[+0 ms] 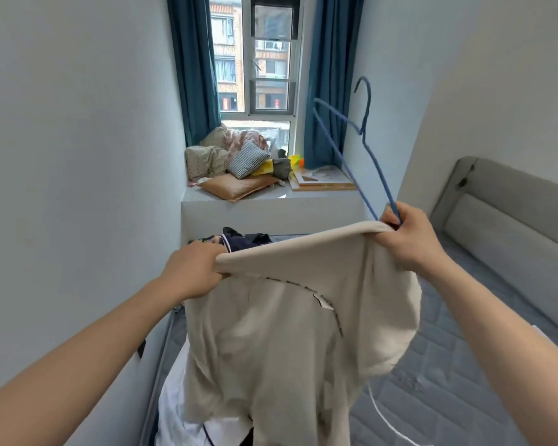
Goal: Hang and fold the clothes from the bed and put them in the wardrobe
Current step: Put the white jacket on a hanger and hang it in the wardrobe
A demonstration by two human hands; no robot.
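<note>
A beige garment [287, 333] hangs in the air above the bed [464, 365], stretched between both hands. My left hand [194, 268] grips its upper edge on the left. My right hand [406, 239] grips the other end of that edge together with one end of a blue wire hanger [348, 133], which sticks up and to the left toward the window. A dark navy garment [242, 239] lies on the bed behind the beige one. White clothes [178, 410] lie on the bed's near left, partly hidden.
A grey padded headboard [503, 204] lines the bed's right side. The window ledge [271, 201] ahead holds pillows, bedding and a wooden board. Blue curtains [194, 66] frame the window. A plain wall runs close on the left. A white cord [384, 410] lies on the mattress.
</note>
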